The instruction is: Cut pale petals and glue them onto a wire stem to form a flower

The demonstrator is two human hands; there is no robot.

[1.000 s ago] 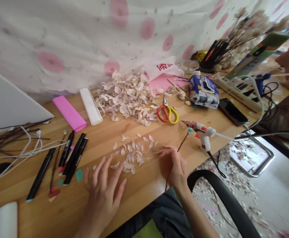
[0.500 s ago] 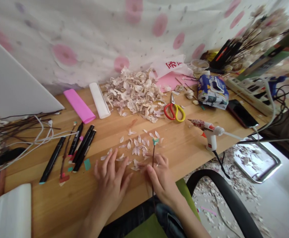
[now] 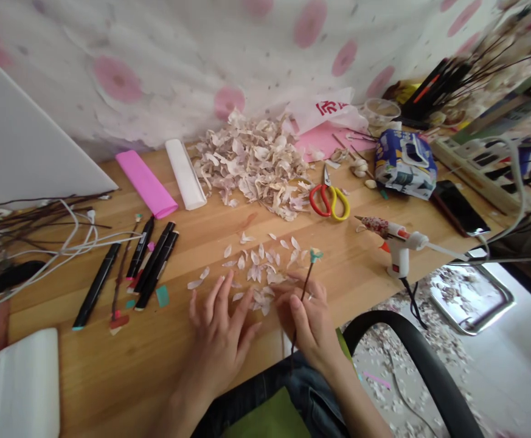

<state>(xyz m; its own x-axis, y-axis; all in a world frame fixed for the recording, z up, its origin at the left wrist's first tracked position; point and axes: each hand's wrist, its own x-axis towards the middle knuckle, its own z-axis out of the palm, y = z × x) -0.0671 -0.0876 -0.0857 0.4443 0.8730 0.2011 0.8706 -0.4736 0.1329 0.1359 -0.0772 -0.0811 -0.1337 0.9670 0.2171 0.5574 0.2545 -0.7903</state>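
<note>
While the left hand [image 3: 217,344] rests spread wide, fingertips just short of the loose petals [image 3: 258,271] on the desk [image 3: 110,377], the right hand [image 3: 308,322] pinches a thin dark stem [image 3: 305,292] between thumb and fingers, its teal tip tilted up, near the desk's front edge. Farther off: black markers [image 3: 153,264] toward the left, a heap of pale petals [image 3: 253,164] near the back edge, red-and-yellow scissors [image 3: 329,204] beside it, a hot glue gun [image 3: 397,243] toward the right edge, and a pink-dotted cloth [image 3: 165,61] behind the desk.
</note>
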